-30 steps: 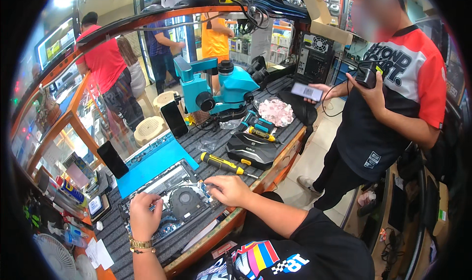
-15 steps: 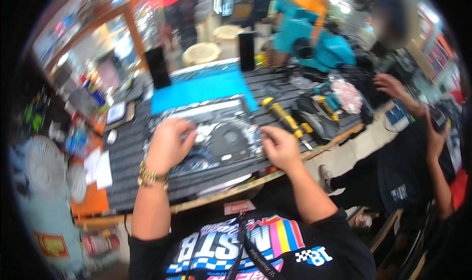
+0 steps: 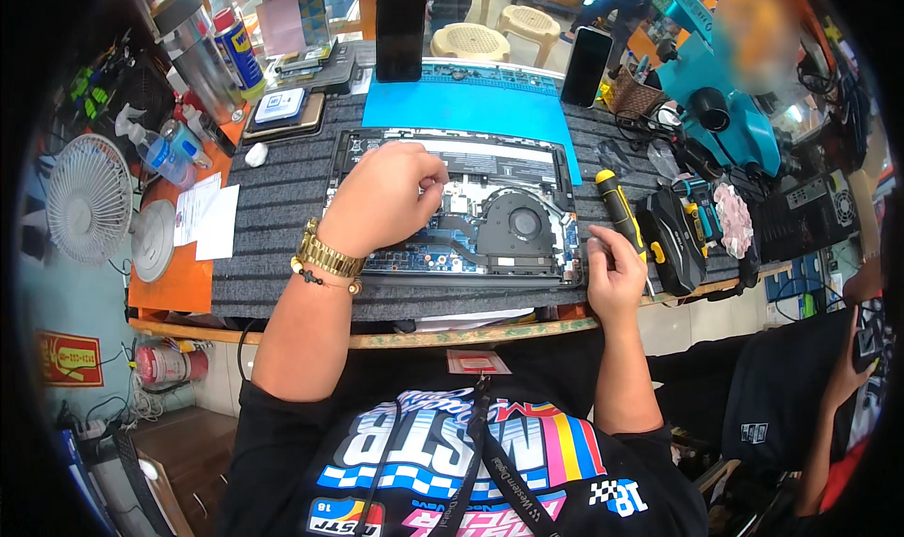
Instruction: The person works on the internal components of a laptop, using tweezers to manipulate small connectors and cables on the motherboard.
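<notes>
An opened laptop (image 3: 456, 237) lies on the ribbed grey mat in front of me, its inside facing up. Its round black fan (image 3: 521, 221), blue circuit board and long black battery (image 3: 508, 163) are exposed. My left hand (image 3: 391, 193) reaches over the laptop's left half and hides part of it. Thumb and fingers are pinched together above the board near the battery; whatever is between them cannot be made out. Just off the laptop's right edge rests my right hand (image 3: 617, 268), loosely bent, thumb and forefinger apart, with nothing visible in it. A yellow-and-black screwdriver (image 3: 618, 207) lies beyond it.
Behind the laptop lies a blue mat (image 3: 452, 108), with two dark phones (image 3: 399, 38) standing near it. A black-and-yellow tool case (image 3: 670, 240) and a teal microscope (image 3: 720, 113) are at right. A white fan (image 3: 89, 188) and bottles stand left. Another person's arm (image 3: 829, 424) shows at right.
The whole view has shifted and sharpened. My left fingers have closed into a pinch and moved a little farther toward the battery. My right hand has slid slightly nearer me along the laptop's edge.
</notes>
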Available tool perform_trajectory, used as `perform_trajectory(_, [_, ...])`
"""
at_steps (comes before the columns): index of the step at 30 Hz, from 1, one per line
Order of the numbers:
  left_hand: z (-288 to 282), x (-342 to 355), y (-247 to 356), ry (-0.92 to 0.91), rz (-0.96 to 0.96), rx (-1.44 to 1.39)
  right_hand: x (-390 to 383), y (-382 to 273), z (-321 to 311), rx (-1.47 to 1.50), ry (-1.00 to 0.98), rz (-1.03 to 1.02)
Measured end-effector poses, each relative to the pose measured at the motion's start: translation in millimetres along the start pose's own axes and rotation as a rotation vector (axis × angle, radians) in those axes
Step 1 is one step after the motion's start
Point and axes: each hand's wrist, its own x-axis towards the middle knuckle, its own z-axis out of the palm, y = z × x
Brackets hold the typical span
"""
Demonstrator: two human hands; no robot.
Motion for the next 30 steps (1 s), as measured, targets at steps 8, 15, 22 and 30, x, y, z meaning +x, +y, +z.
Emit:
perform_trajectory(8, [3.6, -1.4, -5.4, 0.018, -0.064, -0.001, 1.9, 6.8, -7.9, 0.188, 0.257, -0.079])
perform_trajectory(15, [21.0, -1.7, 3.6, -0.037, 0.085, -0.077, 24.6, -10.3, -24.9, 0.523, 0.187, 0.258])
perform_trajectory(22, [28.0, -3.4, 6.4, -0.05, 0.095, -0.04, 63.0, -35.7, 11.9, 0.804, -0.171, 0.278])
perform_trajectory(30, [24.0, -3.6, 0.9, -0.052, 0.047, -0.046, 80.6, -56.1, 56.1, 0.798, -0.498, 0.371])
